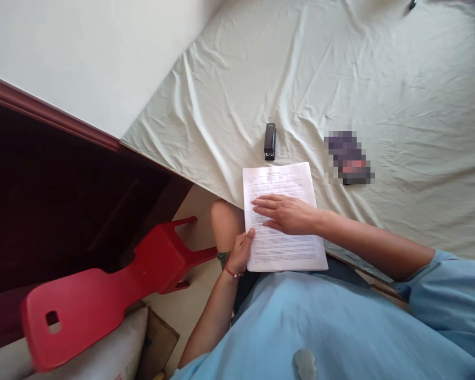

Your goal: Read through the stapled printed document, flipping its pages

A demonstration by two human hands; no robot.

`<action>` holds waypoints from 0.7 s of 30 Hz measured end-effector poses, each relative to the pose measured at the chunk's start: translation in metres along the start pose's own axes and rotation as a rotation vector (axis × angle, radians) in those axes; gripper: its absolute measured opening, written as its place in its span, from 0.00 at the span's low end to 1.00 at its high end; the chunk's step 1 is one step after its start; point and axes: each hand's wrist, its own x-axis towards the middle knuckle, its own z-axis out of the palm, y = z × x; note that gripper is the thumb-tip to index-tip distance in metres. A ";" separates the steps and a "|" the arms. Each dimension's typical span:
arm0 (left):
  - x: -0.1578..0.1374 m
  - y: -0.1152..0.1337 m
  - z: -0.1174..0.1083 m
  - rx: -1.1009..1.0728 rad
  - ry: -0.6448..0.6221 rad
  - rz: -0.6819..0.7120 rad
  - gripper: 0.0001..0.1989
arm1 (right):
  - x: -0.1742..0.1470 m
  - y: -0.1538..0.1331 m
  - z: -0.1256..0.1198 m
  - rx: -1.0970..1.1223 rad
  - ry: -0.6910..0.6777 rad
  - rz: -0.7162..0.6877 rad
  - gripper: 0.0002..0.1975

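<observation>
A stack of printed paper sheets [285, 250] lies partly on the cloth-covered table and partly over its near edge, above my lap. My left hand [241, 250] grips the stack at its lower left edge, thumb on top and fingers underneath, out of sight. Flat across the middle of the top sheet rests my right hand [287, 214], its fingers stretched out to the left. Just beyond the top edge of the papers stands a black stapler [269, 141], apart from both hands.
A pale, wrinkled cloth [237, 95] covers the table. Right of the stapler lies a dark, pixelated object [350, 157]. A red plastic chair [79, 311] stands at the lower left, by a white sack [122, 343] and a cardboard piece [160, 338].
</observation>
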 end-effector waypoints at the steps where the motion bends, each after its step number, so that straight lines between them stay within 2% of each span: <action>1: 0.000 -0.001 0.001 -0.001 -0.005 0.001 0.34 | 0.002 0.003 0.004 -0.005 -0.045 -0.022 0.25; 4: -0.002 -0.002 0.002 0.005 -0.004 -0.011 0.36 | 0.005 0.025 0.010 -0.046 -0.099 0.030 0.27; 8: -0.003 -0.002 0.002 -0.014 -0.015 -0.019 0.35 | 0.008 0.060 0.002 -0.104 0.008 0.169 0.27; 11: -0.003 -0.001 0.001 -0.061 -0.034 -0.029 0.34 | 0.013 0.068 -0.007 -0.152 0.075 0.294 0.28; 13: -0.003 -0.001 0.001 -0.105 -0.046 -0.048 0.33 | 0.019 0.064 -0.009 -0.174 0.108 0.327 0.28; 15: -0.002 0.000 0.002 -0.154 -0.054 -0.072 0.33 | 0.027 0.056 -0.005 -0.164 0.111 0.245 0.28; 18: -0.002 0.000 0.005 -0.226 -0.058 -0.105 0.31 | 0.039 0.046 0.007 -0.109 0.042 0.058 0.28; 21: -0.002 -0.001 0.008 -0.287 -0.067 -0.115 0.30 | 0.050 0.044 0.018 -0.092 -0.013 0.036 0.28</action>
